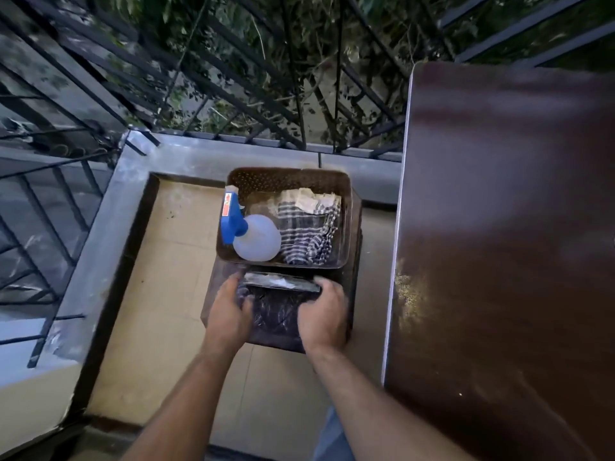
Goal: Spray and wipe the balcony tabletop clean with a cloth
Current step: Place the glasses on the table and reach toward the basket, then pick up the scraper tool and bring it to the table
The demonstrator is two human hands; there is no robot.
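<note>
The largest thing is the one dark brown counter [506, 227] on the right, a smooth glossy slab with a pale edge band and a dusty, speckled patch near its left edge. Beyond it runs a black metal railing [233, 78] of straight and diagonal bars, with green leaves behind, above a grey ledge and tan floor tiles [159, 294]. Left of the counter stands one dark, boxy stool [352, 261], its surface blurred. On its far part sits one brown rectangular plastic basket [289, 176] with rounded corners and perforated walls. Inside the basket, on the right, lies one crumpled checked cloth [309, 227], dark and white woven stripes with a plain cream piece at the top. On the left lies one spray bottle [256, 237], a rounded translucent white body with a blue trigger head carrying a red label too small to read. The left hand [229, 311] and right hand [322, 314] both curl around a crinkly black plastic-wrapped item [276, 311] on the stool, just in front of the basket.
</note>
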